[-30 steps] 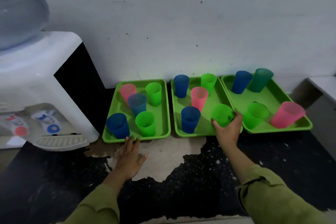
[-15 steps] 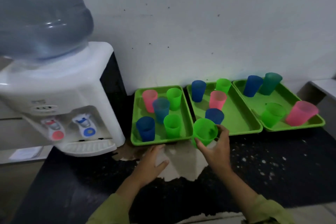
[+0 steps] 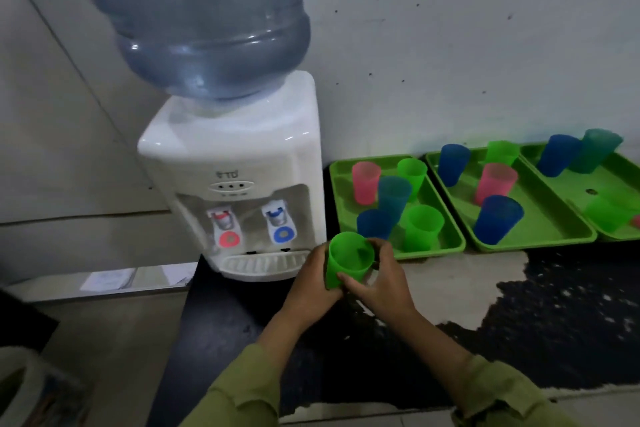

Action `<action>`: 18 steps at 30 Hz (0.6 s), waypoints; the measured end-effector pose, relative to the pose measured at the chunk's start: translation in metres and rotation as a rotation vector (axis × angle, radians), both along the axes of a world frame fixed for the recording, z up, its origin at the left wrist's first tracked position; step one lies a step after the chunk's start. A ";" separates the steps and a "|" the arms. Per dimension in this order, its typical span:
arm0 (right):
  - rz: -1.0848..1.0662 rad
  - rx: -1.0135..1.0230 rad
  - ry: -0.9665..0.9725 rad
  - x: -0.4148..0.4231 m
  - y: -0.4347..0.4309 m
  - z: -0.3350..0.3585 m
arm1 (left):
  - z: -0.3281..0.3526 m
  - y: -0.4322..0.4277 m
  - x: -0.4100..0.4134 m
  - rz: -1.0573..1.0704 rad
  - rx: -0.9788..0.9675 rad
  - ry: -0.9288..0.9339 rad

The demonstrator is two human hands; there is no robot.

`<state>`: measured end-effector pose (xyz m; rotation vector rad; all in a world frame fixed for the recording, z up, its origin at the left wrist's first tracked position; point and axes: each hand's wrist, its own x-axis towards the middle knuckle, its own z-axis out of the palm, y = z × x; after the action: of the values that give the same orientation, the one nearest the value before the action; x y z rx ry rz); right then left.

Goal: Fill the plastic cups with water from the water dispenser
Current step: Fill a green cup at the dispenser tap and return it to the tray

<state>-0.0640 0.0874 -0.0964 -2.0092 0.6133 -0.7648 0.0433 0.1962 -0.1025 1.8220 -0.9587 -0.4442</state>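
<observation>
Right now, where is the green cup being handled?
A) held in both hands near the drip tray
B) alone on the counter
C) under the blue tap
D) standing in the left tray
A: the left hand and right hand both grip the green cup just right of the drip tray, short of the blue tap.

Green trays point(image 3: 429, 254), worn black counter point(image 3: 554, 322), white wall point(image 3: 450, 45)

Open room beneath taps point(image 3: 278, 217); cup-filled trays point(image 3: 433, 252) crowd right.
</observation>
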 end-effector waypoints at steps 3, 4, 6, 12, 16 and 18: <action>0.041 0.004 0.036 0.017 0.017 -0.001 | -0.002 0.020 0.013 0.033 -0.011 -0.017; 0.052 0.000 0.060 0.022 0.021 -0.002 | -0.004 0.026 0.016 0.040 -0.012 -0.017; 0.084 0.012 0.107 0.031 0.028 -0.004 | -0.008 0.039 0.024 0.059 -0.002 -0.008; 0.106 0.080 0.138 0.055 0.042 -0.006 | -0.024 0.068 0.045 0.186 0.103 -0.002; 0.080 0.083 0.116 0.068 0.043 -0.001 | -0.025 0.073 0.057 0.308 0.093 0.006; 0.064 0.072 0.123 0.074 0.041 0.000 | -0.023 0.070 0.064 0.336 0.073 0.007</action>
<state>0.0096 0.1286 -0.0968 -2.0104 0.6356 -0.5761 0.1075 0.2665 -0.1258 2.0001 -0.6203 -0.2788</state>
